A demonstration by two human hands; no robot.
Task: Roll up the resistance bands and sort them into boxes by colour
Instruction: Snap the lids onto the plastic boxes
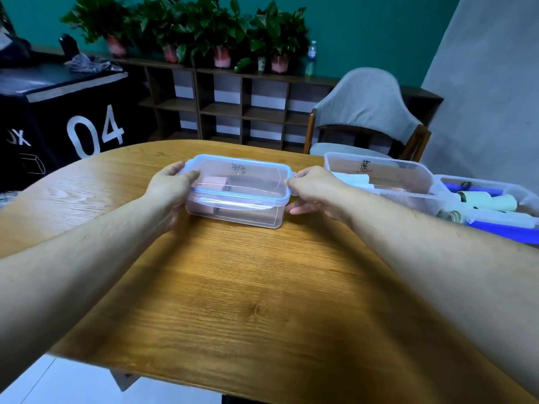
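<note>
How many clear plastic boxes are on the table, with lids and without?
Box with lid on: 1
Open boxes, no lid: 2
Total: 3 boxes

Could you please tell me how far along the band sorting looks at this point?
Done: a rolled pink band lies in the lidded box; a pale roll sits in the open box. In hand: the left hand and right hand grip the lid's ends, apparently closing it. Left: blue and pale green bands fill the mixed bin.
</note>
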